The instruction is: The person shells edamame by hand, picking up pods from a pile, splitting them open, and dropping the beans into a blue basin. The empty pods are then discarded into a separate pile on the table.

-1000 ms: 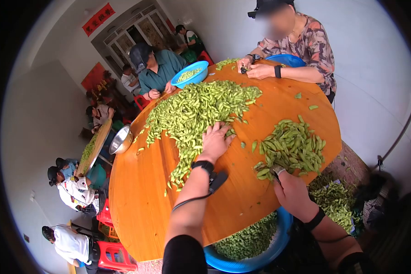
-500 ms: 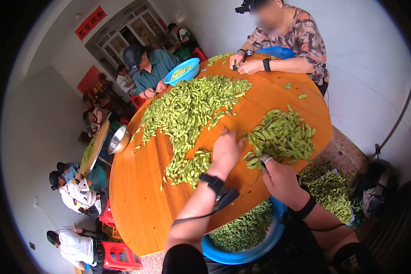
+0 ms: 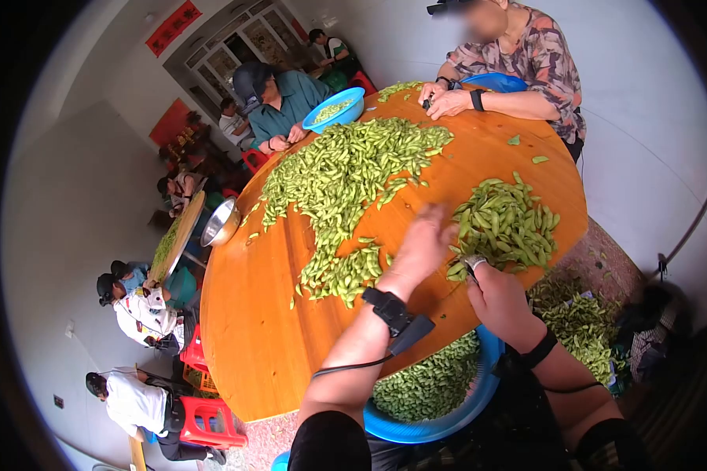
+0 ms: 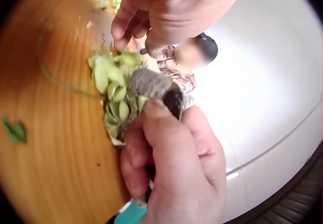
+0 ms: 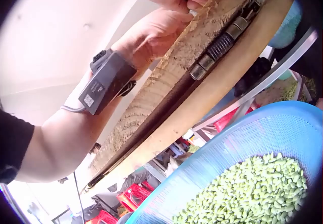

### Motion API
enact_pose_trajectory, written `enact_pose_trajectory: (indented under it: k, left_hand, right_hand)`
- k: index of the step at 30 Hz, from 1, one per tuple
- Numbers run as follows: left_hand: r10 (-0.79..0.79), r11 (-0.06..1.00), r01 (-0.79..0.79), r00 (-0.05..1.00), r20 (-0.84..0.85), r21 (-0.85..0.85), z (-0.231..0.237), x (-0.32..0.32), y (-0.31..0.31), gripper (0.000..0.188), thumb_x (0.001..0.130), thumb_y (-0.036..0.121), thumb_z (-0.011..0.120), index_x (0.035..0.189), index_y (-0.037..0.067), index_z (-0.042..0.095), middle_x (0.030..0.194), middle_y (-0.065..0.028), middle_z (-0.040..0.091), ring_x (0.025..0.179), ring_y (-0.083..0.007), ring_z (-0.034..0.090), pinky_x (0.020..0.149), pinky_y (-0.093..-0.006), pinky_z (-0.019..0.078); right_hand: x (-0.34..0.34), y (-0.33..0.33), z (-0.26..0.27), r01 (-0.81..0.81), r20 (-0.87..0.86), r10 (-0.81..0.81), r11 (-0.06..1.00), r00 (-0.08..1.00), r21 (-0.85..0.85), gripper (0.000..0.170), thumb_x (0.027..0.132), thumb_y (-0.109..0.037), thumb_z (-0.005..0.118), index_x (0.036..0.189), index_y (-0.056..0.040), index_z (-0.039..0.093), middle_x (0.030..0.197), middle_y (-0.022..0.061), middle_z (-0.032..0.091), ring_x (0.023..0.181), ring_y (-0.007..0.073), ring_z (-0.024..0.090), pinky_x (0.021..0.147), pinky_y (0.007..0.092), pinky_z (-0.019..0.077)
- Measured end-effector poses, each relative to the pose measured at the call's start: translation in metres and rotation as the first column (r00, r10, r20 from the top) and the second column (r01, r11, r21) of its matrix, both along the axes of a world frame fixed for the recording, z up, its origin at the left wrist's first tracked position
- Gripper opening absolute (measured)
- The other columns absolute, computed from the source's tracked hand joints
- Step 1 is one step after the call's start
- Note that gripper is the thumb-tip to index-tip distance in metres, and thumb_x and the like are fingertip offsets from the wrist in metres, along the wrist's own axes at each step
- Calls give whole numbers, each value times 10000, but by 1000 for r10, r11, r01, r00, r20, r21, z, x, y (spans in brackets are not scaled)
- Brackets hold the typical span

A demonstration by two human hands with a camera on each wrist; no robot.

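Observation:
In the head view the left hand (image 3: 424,239), blurred, hovers at the left edge of a small pile of green pods (image 3: 504,220); in the left wrist view its fingers hang loosely bent, with nothing visible in them. The right hand (image 3: 504,306) stays at that pile's near edge, gripping a small dark tool (image 3: 471,268). From the left wrist, the right hand (image 4: 176,158) has its thumb and fingers curled round the tool, which shows a teal end (image 4: 132,212). A grey wrapped piece (image 4: 149,84) lies against the pods (image 4: 108,75). A large pod heap (image 3: 346,173) spreads farther left.
Below the wooden table's (image 3: 251,337) near edge sits a blue basket (image 3: 491,385) of shelled beans (image 5: 247,193). A metal bowl (image 3: 221,222) and a blue bowl (image 3: 355,105) stand at the table's far side. Two people sit across. More pods (image 3: 577,330) lie on the floor, right.
The left hand has left the large heap and moved right to the small pile. Pods at the heap's near end have shifted. The right hand stays by the small pile, still gripping the tool.

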State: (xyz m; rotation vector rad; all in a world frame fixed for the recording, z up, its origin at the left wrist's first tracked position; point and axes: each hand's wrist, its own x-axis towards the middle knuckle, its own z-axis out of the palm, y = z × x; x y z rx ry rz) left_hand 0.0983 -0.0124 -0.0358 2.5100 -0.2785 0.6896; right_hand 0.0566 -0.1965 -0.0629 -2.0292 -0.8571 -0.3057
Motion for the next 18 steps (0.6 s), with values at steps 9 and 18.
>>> enact_pose_trajectory:
  k: [9, 18]
  left_hand:
    - [454, 841, -346, 870, -194, 416, -3, -30, 134, 119, 791, 43, 595, 864, 48, 688, 958, -185, 649, 892, -366, 630, 809, -437, 517]
    - [420, 899, -334, 841, -341, 283, 11, -38, 140, 167, 807, 176, 658, 895, 34, 677, 832, -189, 670, 811, -368, 635, 741, -410, 507]
  right_hand:
    - [-2, 2, 1, 27, -5, -27, 999, 1000, -23, 119, 871, -110, 539, 863, -6, 480, 677, 192, 563, 621, 396, 585, 551, 483, 460]
    - [3, 2, -1, 15, -12, -16, 999, 1000, -45, 119, 884, -123, 531, 877, -16, 477, 632, 186, 555, 607, 408, 569, 553, 507, 445]
